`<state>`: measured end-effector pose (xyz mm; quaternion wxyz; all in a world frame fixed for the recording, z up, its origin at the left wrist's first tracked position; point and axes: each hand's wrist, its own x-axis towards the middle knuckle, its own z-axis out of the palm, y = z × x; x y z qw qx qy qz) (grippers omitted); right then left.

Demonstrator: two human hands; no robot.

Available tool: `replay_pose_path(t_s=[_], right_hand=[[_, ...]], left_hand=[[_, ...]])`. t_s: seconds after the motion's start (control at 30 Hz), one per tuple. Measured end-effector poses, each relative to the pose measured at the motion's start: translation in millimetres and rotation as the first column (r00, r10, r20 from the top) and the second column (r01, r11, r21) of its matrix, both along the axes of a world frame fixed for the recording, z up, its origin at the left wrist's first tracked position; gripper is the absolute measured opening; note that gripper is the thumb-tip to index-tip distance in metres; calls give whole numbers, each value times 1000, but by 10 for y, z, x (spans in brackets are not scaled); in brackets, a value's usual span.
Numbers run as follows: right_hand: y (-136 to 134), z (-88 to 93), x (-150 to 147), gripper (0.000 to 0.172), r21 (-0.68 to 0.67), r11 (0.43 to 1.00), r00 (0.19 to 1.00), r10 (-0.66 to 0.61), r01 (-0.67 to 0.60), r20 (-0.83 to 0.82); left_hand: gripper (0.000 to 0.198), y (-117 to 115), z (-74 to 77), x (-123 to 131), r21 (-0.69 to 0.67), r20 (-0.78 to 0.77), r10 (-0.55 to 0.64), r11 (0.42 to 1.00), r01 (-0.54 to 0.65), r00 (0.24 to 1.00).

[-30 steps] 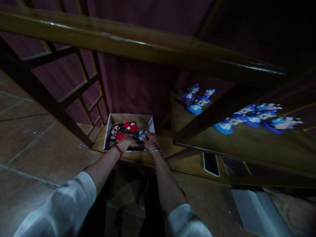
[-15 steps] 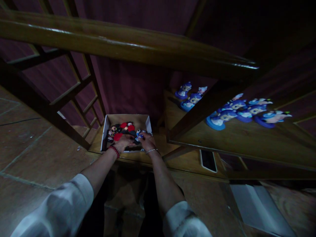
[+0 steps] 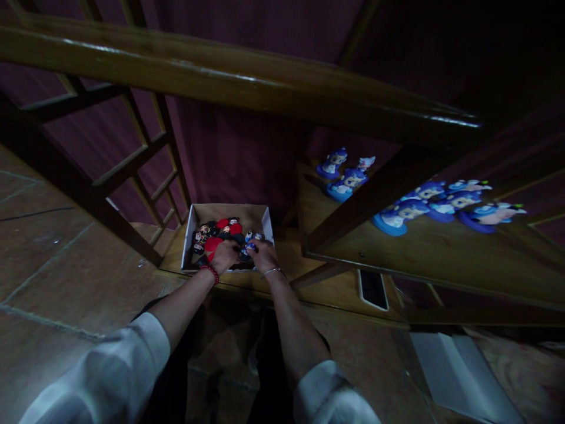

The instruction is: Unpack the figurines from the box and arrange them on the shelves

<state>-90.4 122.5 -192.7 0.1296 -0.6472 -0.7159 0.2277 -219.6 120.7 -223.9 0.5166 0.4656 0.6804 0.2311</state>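
A shallow cardboard box (image 3: pixel 189 238) with white outer sides holds several small figurines, some black with red bases (image 3: pixel 213 244), some blue and white. Both of my hands are inside its near right part, close together. My right hand (image 3: pixel 266 257), with a silver bracelet at the wrist, pinches a small blue figurine (image 3: pixel 251 247). Beside it, my left hand (image 3: pixel 226 255), wearing a red bead bracelet, has its fingers curled down among dark pieces. What those fingers hold is hidden in the dim light.
Several purple-blue figurines (image 3: pixel 401 215) stand on a raised wooden shelf (image 3: pixel 344 238) to the right. A phone (image 3: pixel 373 288) lies on the lower board. A wooden rail (image 3: pixel 247 79) crosses above the box, with a lattice frame (image 3: pixel 132 162) at the left. Grey sheets (image 3: pixel 463 371) lie lower right.
My left hand has shifted slightly right toward my right hand, uncovering a dark piece near the box's front left. My right hand stays at the blue figurine. The view has shifted a little.
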Motion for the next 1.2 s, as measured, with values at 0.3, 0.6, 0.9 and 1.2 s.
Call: replay_pose_path(t_s=[0.3, 0.6, 0.9, 1.2], right_hand=[[17, -100, -9, 21, 19, 997, 995, 78, -77, -55], [17, -111, -12, 19, 28, 989, 989, 143, -142, -37], [24, -40, -38, 14, 42, 961, 959, 268, -273, 92], [3, 11, -33, 20, 41, 969, 968, 242, -246, 69]], left_hand=[[29, -79, 212, -64, 168, -409, -225, 934, 315, 885], [18, -93, 276, -61, 231, -467, -257, 888, 397, 846], [17, -51, 211, -103, 213, -381, -285, 899, 383, 880], [20, -61, 269, -119, 220, -452, -272, 889, 402, 849]])
